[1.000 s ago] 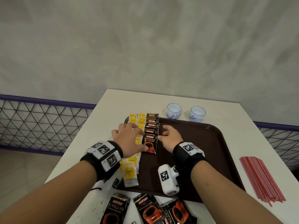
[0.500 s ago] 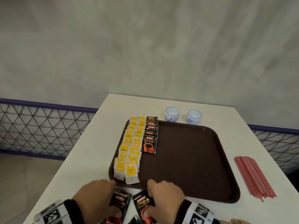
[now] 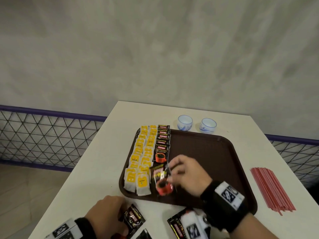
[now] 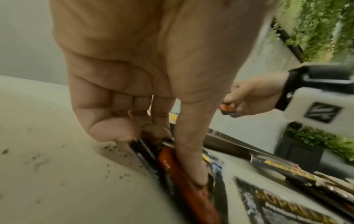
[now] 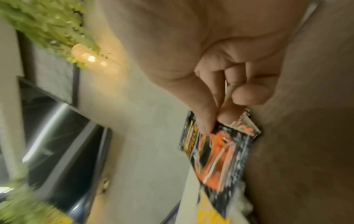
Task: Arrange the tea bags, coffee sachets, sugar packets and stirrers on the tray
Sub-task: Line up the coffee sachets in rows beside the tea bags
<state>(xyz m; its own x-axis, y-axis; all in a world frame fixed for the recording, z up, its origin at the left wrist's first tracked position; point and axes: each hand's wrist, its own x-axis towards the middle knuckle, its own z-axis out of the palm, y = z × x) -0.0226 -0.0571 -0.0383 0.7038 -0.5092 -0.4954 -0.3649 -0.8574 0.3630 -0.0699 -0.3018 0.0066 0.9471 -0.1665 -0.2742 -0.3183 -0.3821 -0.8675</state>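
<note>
On the white table lies a brown tray [image 3: 207, 161]. Two columns of yellow tea bags [image 3: 140, 157] fill its left side, with a column of black coffee sachets [image 3: 162, 145] beside them. My right hand [image 3: 170, 171] pinches a coffee sachet [image 3: 162, 181] by its edge, just above the tray below that column; the right wrist view shows the same sachet [image 5: 216, 151] hanging from my thumb and fingers. In front of the tray, my left hand [image 3: 123, 219] grips another sachet [image 3: 134, 218] on the table, with its thumb pressed onto the sachet [image 4: 184, 169]. Red stirrers [image 3: 271, 188] lie to the tray's right.
Two small white-and-blue cups [image 3: 185, 121] stand behind the tray. More loose coffee sachets [image 3: 177, 225] lie at the table's front edge, partly under my right wrist. A mesh fence with a purple rail [image 3: 51, 135] runs behind the table. Dark crumbs [image 4: 38, 159] speckle the tabletop.
Both hands left the sachet column and came back to the table's front. My right hand picked up a sachet and carried it over the tray. My left hand stays on another.
</note>
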